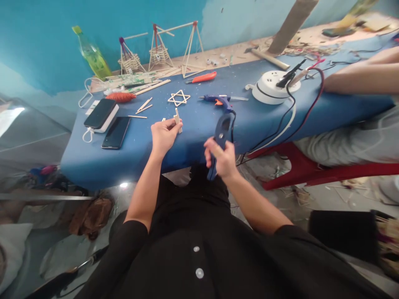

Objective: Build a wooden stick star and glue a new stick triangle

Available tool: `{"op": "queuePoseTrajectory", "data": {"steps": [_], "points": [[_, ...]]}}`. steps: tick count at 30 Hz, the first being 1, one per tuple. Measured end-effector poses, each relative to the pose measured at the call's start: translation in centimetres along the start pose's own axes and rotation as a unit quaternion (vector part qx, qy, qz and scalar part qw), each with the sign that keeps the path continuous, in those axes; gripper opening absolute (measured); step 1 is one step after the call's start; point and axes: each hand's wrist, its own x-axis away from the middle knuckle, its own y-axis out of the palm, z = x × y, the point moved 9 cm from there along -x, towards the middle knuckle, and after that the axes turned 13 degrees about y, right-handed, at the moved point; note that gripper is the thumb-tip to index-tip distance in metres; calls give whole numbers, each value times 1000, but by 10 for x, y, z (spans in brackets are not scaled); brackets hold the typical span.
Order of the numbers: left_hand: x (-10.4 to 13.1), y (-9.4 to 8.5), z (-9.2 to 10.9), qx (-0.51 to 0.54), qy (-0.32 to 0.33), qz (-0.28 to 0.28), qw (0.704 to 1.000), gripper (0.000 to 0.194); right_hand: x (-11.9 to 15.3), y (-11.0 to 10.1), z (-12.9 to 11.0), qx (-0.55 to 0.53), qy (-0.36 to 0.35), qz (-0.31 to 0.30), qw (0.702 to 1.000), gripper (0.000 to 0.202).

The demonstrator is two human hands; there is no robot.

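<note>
My left hand [164, 135] is closed, pinching a few short wooden sticks [177, 119] upright between thumb and fingers, above the table's front edge. My right hand [222, 157] grips a dark blue hand cutter [222, 129] with a round pivot; motion blurs it slightly and the fingers cover part of its handles. Just beyond my left hand, a six-pointed star of thin sticks [178, 97] lies flat. To its right rests a blue glue gun [220, 99] with a clear glue stick in its back. Several loose sticks [144, 106] lie left of the star.
An orange utility knife [201, 77], stick frames [158, 50], a green bottle [92, 56] and a hammer [268, 57] are toward the back. Two phones [116, 133] lie left. A white power hub [270, 87] trails cables at right, near another person's arm [361, 72].
</note>
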Motion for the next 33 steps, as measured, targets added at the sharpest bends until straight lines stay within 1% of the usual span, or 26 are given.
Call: {"op": "queuePoseTrajectory", "data": {"steps": [3,6,8,10,13,16,18,20,22,26,28,30,32,33], "points": [[-1,1,-4,0,-3,-6,1000,16,50,19,67,15,107,-54,993,68],[-3,2,-6,1,0,-8,1000,17,90,31,122,32,203,-109,973,74],[-3,3,-6,2,2,-10,1000,16,106,33,147,41,248,-139,958,75],[-3,4,-4,2,3,-13,1000,15,114,30,160,43,269,-158,949,77],[-4,5,0,-2,8,-22,1000,12,118,30,166,36,279,-204,938,78],[-5,5,7,-9,15,-33,999,11,123,36,168,21,284,-252,925,78],[-6,6,12,-21,22,-45,999,12,123,39,171,3,285,-253,924,83],[-6,6,16,-39,31,-59,997,14,121,41,176,-14,285,-241,927,87],[-5,7,18,-52,34,-67,996,16,119,46,182,-18,288,-240,927,88],[-5,8,13,-54,22,-71,996,16,124,60,185,11,291,-286,913,87],[-6,7,12,-57,19,-72,996,17,129,63,182,29,280,-302,911,86],[-6,7,13,-62,19,-70,995,17,132,63,173,49,260,-309,913,84],[-6,6,15,-68,21,-68,995,16,130,58,157,76,236,-308,919,82],[-6,5,18,-72,23,-66,995,16,125,54,144,91,221,-302,923,81]]}}
